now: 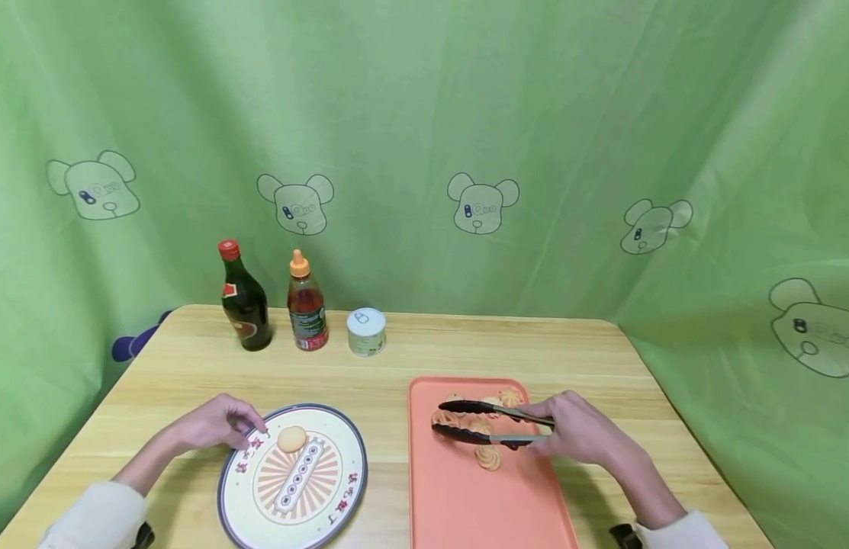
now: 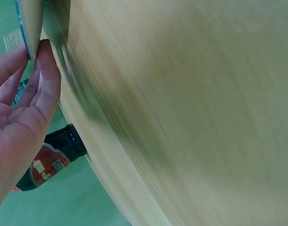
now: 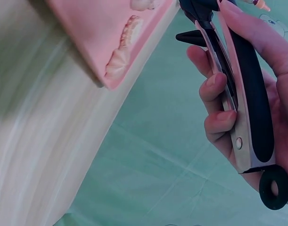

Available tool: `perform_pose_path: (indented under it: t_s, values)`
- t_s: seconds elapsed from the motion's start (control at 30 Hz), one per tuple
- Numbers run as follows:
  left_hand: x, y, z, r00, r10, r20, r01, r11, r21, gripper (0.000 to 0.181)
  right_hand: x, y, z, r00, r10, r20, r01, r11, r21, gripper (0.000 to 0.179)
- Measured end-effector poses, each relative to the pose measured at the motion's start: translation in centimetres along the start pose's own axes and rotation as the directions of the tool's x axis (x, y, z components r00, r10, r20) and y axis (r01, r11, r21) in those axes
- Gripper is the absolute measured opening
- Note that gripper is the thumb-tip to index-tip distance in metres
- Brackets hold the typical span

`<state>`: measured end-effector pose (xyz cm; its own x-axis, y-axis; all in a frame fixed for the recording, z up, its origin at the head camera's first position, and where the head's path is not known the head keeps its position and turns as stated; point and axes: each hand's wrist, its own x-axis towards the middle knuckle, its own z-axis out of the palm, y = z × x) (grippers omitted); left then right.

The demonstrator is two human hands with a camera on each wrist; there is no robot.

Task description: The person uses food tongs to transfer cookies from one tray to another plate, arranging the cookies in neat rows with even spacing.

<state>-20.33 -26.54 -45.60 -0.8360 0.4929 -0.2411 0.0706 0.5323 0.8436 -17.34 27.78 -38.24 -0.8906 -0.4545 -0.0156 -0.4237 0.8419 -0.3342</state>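
My right hand [image 1: 582, 427] grips black-tipped metal tongs [image 3: 252, 89], fingers and thumb wrapped round the handles. Their two black ends stand apart over swirl-shaped cookies [image 1: 488, 457] on a pink tray [image 1: 493, 511]. At the left, my left hand [image 1: 214, 425] pinches the rim of a round white plate [image 1: 239, 499] with a blue edge and printed pattern. Thumb and fingertips meet at that rim in the left wrist view, where only a sliver of the plate [image 2: 33, 23] shows. One round, pale cookie [image 1: 291, 438] lies on the upper part of the plate.
Along the back of the wooden table [image 1: 506, 343] stand a dark bottle with a red cap [image 1: 249, 313], a sauce bottle with an orange nozzle [image 1: 307, 313] and a small tin can [image 1: 366, 332]. A green curtain [image 1: 397, 114] hangs behind and beside the table.
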Motion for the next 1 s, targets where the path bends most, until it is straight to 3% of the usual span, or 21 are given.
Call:
perform_pose_path:
  t_s: [0.23,0.47,1.0]
  values:
    - [-0.2,0.0,-0.1,1.0,-0.011,-0.007,0.011,1.0,-0.009,0.032,2.1,-1.5,0.1,0.997,-0.072,-0.005,0.072,0.997,-0.007,0.051]
    - [0.1,-0.2,-0.1,1.0,-0.003,-0.003,0.003,1.0,0.003,0.031,4.4,-3.8,0.9,0.999,-0.041,0.01,0.041,0.998,0.038,0.056]
    - [0.1,0.0,-0.1,1.0,-0.003,-0.013,0.003,1.0,0.021,0.032,8.1,-9.3,3.5,0.988,-0.127,0.084,0.119,0.989,0.086,0.05]
